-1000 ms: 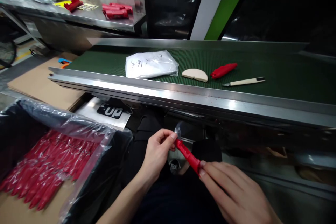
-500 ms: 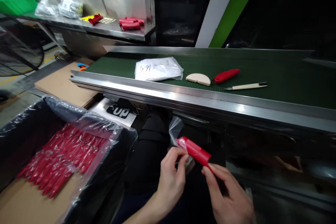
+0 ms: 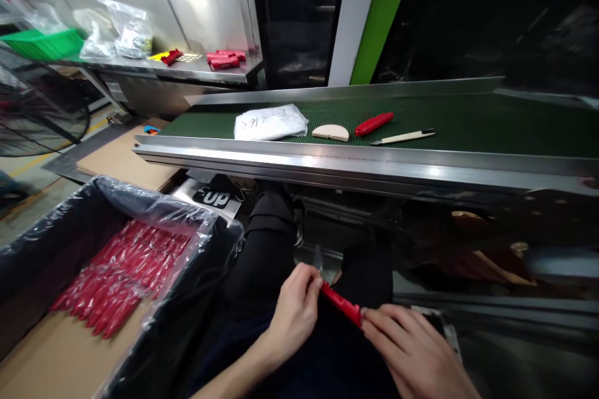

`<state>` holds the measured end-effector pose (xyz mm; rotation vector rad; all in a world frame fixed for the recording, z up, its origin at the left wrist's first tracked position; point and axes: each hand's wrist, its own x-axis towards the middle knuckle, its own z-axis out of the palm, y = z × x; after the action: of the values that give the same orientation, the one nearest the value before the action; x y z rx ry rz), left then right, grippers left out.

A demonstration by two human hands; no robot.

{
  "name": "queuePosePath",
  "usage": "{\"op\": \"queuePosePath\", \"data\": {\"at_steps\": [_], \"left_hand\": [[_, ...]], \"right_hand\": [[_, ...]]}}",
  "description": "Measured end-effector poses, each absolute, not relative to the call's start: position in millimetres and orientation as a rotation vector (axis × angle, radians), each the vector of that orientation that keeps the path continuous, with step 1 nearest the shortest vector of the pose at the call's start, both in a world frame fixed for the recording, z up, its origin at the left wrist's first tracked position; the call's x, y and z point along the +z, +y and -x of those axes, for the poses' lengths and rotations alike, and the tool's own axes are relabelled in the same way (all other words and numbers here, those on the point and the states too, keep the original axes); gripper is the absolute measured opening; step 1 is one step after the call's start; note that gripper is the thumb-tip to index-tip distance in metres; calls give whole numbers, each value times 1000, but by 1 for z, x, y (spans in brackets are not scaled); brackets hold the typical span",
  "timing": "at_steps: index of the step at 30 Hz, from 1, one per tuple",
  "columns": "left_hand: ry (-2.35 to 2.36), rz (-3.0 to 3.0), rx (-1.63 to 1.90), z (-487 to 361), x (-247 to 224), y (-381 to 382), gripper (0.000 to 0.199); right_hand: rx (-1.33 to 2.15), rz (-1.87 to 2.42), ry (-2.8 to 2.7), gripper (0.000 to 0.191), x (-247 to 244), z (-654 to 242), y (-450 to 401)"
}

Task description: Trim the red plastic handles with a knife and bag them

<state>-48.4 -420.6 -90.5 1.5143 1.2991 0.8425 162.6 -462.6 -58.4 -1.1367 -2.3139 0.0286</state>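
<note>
Above my lap, a slim red plastic part (image 3: 343, 303) slants between my two hands. My left hand (image 3: 296, 307) pinches its upper-left end, where a small clear plastic bag (image 3: 318, 258) pokes out past the fingers. How far the bag covers the part is hard to make out. My right hand (image 3: 408, 341) has thumb and fingers closed on the lower-right end. To the left, a box lined with black and clear film (image 3: 187, 249) holds rows of bagged red parts (image 3: 126, 274) on cardboard.
A green conveyor belt (image 3: 468, 118) with a metal rail runs ahead. On it lie a white packet (image 3: 271, 123), a beige half-round piece (image 3: 331, 132), a red part (image 3: 374, 123) and a craft knife (image 3: 405, 136). A steel bench (image 3: 196, 68) with bags stands behind.
Both hands have moved down slightly, and the red part has turned to show a narrower side. My right hand has rolled over its end. The camera view has shifted.
</note>
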Motion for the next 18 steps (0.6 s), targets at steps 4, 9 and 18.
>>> {"op": "queuePosePath", "data": {"at_steps": [4, 9, 18], "left_hand": [[1228, -1523, 888, 40, -85, -424, 19], [1260, -1477, 981, 32, -88, -429, 19], [1093, -1600, 927, 42, -73, -421, 19]], "right_hand": [[8, 1234, -2127, 26, -61, -147, -467], [-32, 1413, -1601, 10, -66, -118, -468], [90, 1254, -1840, 33, -78, -125, -462]]}}
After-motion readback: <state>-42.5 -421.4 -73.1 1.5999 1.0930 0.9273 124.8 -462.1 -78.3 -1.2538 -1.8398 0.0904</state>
